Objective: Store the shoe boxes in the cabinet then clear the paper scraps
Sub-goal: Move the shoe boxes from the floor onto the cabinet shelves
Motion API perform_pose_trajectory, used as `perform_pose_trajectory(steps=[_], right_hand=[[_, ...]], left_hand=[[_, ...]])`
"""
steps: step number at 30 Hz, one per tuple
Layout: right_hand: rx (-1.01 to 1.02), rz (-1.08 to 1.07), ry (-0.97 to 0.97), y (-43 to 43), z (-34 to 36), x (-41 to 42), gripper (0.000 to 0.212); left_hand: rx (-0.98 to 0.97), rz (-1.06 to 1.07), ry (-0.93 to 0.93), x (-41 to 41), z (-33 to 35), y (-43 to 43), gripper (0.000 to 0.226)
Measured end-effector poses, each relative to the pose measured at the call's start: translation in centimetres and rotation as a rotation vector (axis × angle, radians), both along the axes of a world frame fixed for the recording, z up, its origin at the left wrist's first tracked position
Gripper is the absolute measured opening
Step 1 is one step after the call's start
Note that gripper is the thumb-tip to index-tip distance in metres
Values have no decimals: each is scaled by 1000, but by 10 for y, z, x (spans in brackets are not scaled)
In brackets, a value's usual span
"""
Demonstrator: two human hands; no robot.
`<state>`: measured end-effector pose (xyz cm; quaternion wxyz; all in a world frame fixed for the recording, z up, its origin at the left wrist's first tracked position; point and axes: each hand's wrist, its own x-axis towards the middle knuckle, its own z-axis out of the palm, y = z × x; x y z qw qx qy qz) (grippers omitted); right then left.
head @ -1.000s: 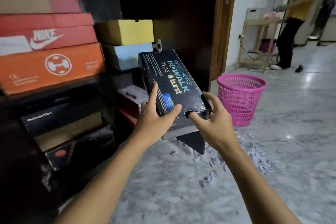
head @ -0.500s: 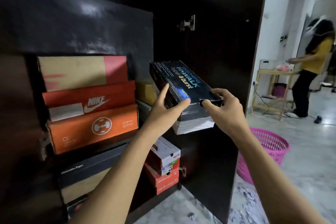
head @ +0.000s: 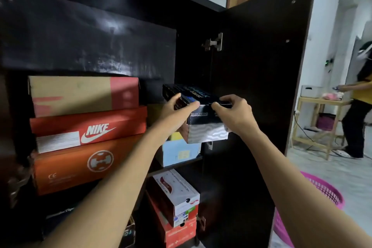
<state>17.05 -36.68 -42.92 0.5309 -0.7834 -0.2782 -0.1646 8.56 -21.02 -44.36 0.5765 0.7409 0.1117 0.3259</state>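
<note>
A black Skechers shoe box with a grey wavy base is held level at the upper shelf of the dark cabinet. My left hand grips its left front corner and my right hand grips its right front edge. The box sits above a light blue box and a yellow box, mostly hidden. To the left stand a tan and red box, a red Nike box and an orange box. No paper scraps show in this view.
The open cabinet door stands right of the box. On the lower shelf lie a white and red box over a red box. A pink basket is on the floor at right. A person stands by a wooden table.
Both hands have carried the black box up from floor level and pushed it further into the upper shelf. My view has risen from the floor to the cabinet.
</note>
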Motion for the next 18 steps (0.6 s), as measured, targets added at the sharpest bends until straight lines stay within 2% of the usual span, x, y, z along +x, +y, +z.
perform_pose_trajectory(steps=[3,7,10,12,15,18], right_hand=[[-4,51,14,18,0,39,35],[74,149,42,48,-11,87,42],[219,123,-83,72,-32,105,50],[267,66,-222,86,-51,111,48],[148,-14,-352,111,-71,128,40],[45,12,-339,134,-72,147,42]], left_hand=[[-20,48,14,32,1,14,101],[3,68,40,66,1,34,90],[46,144,58,92,1,50,92],[145,292,-29,113,2,63,77],[314,443,-187,135,5,78,38],[306,415,-114,148,12,94,25]])
